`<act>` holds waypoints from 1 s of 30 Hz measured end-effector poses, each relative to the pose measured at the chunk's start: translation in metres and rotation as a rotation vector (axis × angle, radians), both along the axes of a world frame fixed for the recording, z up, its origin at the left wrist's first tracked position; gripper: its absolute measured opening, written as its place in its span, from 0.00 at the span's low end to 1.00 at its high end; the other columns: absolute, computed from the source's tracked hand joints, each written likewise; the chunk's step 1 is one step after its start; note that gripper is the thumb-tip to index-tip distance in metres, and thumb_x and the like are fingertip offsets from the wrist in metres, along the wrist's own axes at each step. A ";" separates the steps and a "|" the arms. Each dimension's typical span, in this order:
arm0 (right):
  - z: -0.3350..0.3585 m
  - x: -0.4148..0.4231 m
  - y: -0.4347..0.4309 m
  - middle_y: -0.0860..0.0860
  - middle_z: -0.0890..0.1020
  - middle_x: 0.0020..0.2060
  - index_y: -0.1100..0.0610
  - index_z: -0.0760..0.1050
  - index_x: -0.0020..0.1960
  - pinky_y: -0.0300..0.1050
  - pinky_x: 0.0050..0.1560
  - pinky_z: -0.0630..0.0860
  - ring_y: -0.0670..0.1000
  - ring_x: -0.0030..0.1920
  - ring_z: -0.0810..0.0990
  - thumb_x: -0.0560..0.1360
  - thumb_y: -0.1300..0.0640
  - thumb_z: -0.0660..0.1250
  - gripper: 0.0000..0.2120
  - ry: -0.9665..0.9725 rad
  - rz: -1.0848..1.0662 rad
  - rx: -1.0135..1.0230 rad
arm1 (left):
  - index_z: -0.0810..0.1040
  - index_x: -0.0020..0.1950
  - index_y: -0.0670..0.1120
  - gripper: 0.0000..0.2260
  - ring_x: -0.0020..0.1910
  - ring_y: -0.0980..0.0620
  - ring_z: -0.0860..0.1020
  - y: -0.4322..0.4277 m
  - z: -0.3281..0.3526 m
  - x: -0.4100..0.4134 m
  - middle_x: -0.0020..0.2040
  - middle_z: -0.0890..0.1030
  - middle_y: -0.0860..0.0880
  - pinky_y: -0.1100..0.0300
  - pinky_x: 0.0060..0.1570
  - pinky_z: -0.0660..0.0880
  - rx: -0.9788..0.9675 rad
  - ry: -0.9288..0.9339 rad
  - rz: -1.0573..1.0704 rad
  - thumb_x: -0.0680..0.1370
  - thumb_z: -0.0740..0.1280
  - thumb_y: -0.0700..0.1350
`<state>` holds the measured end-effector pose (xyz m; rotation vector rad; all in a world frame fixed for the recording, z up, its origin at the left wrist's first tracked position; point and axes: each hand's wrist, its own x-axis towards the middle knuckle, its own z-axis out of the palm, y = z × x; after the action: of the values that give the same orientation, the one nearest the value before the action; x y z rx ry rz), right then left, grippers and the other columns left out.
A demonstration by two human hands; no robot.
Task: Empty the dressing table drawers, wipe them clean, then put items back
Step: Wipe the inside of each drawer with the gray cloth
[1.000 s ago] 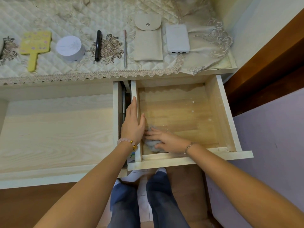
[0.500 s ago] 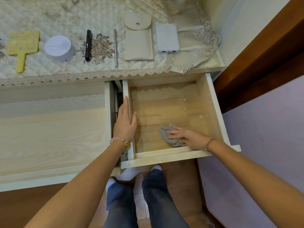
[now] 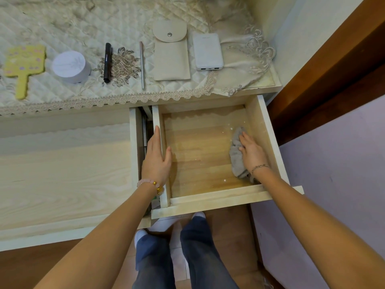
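Sweeping across from the near left corner, the right grip [image 3: 253, 152] has carried the crumpled grey cloth [image 3: 236, 157] over to the far side of the small pale wooden drawer [image 3: 208, 202]. It now sits close to the drawer's right wall. Its fingers are laid out flat and together on top of the cloth, pressing it to the drawer floor, not pinching it, which looks to me the right way to drag dust along. Most of the cloth shows just left of the palm, with a tail trailing back under the wrist.

The left grip [image 3: 156, 161] hasn't budged. It rests along the drawer's left wall with straight fingers down the outer side and the thumb on the inner side, holding nothing. I'd say it is there to steady the pulled-out drawer against the sideways wiping.

Between the two grips the drawer floor is bare wood, and a few white specks lie left of the right grip and near its wrist, so the wiping seems unfinished.

Beyond both grips, on the quilted, lace-edged table [image 3: 62, 28], the drawer's things are lined up in a row, presumably waiting to go back:
- a white power bank [image 3: 207, 52]
- a beige snap-flap pouch [image 3: 170, 57]
- a thin silver pen [image 3: 142, 63]
- a black tube [image 3: 107, 62]
- a round white box [image 3: 69, 66]
- a yellow hand mirror [image 3: 24, 63]

Left of the left grip, a wide pale wooden drawer [image 3: 62, 174] stands open too.
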<state>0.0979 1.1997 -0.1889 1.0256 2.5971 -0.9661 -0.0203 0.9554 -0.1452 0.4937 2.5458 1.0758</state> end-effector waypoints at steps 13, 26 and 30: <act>-0.002 -0.062 -0.069 0.58 0.57 0.74 0.66 0.59 0.72 0.22 0.64 0.39 0.51 0.74 0.54 0.80 0.67 0.55 0.21 0.213 0.235 -0.151 | 0.46 0.77 0.53 0.27 0.71 0.58 0.58 -0.001 -0.002 -0.002 0.77 0.54 0.55 0.70 0.55 0.58 -0.003 0.019 -0.001 0.82 0.55 0.47; -0.002 -0.046 -0.049 0.55 0.74 0.63 0.56 0.68 0.69 0.47 0.63 0.66 0.55 0.64 0.69 0.76 0.50 0.65 0.23 0.171 -0.021 -0.028 | 0.45 0.77 0.53 0.27 0.67 0.59 0.61 0.000 -0.004 -0.003 0.76 0.55 0.55 0.71 0.51 0.59 -0.005 0.025 0.003 0.82 0.55 0.47; -0.006 -0.047 -0.051 0.56 0.75 0.58 0.57 0.72 0.65 0.48 0.61 0.69 0.56 0.60 0.71 0.74 0.50 0.68 0.23 0.151 -0.069 -0.056 | 0.46 0.77 0.53 0.27 0.67 0.60 0.61 -0.001 -0.004 -0.003 0.76 0.55 0.54 0.72 0.50 0.58 -0.004 0.029 0.007 0.82 0.55 0.46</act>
<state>0.0511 1.1482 -0.1952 1.0745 2.6520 -1.1683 -0.0232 0.9549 -0.1492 0.5031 2.5767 1.0730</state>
